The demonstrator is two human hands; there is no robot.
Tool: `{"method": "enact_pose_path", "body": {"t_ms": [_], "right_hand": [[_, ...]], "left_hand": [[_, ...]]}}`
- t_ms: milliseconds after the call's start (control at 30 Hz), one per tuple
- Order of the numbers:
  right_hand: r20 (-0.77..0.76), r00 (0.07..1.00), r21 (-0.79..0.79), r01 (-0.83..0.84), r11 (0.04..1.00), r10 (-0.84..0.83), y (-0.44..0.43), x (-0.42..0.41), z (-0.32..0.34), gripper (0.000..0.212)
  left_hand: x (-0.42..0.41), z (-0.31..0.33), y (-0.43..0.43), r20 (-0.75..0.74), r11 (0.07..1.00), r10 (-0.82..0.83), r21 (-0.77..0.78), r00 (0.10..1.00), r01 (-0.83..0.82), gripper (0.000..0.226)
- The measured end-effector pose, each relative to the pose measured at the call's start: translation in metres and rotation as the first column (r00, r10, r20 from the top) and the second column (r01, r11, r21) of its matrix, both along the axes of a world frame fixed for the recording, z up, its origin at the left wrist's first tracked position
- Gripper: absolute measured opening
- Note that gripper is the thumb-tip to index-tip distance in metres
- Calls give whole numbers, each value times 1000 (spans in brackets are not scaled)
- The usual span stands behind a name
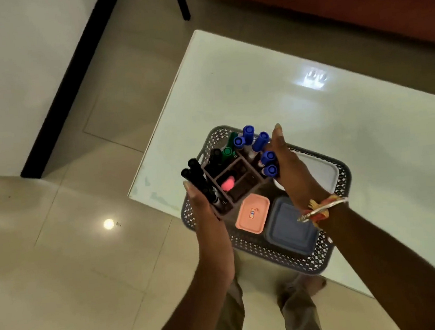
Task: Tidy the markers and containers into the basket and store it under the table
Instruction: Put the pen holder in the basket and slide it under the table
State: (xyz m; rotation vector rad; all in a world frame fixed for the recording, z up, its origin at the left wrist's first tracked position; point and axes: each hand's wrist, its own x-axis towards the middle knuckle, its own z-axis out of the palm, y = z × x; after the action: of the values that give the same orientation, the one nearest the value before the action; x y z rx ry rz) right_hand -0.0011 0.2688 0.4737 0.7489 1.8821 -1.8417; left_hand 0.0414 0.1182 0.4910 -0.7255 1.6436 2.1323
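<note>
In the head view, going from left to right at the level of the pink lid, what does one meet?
left hand → pink container → blue-grey container → bangle

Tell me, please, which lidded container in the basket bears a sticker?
The small salmon-pink container; the larger blue-grey container beside it has a plain lid.

- A single wide-angle camera sits on my head, looking forward and steeply down along my forearms.
- It is close in: my left hand [206,215] and right hand [290,169] sit mid-frame on either side of the marker holder [236,180], over the basket [274,256].
- The table [255,80] runs off toward 1 o'clock, the floor [60,262] fills 9 o'clock, and my legs [296,313] show at 6 o'clock.
</note>
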Motion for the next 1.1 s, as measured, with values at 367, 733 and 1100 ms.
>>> {"method": "enact_pose_path", "body": {"t_ms": [367,733,1100], "right_hand": [[35,968,163,-252,954,250,-19,-42,-20,67],[73,944,231,-330,915,322,-22,-48,-41,67],[96,942,232,-336,913,323,-28,-52,-48,82]], "left_hand": [[24,-42,-9,252,966,197,115,948,-231,51],[23,-57,-14,202,978,162,95,966,-184,107],[21,-66,-16,181,978,172,86,968,-190,109]]}}
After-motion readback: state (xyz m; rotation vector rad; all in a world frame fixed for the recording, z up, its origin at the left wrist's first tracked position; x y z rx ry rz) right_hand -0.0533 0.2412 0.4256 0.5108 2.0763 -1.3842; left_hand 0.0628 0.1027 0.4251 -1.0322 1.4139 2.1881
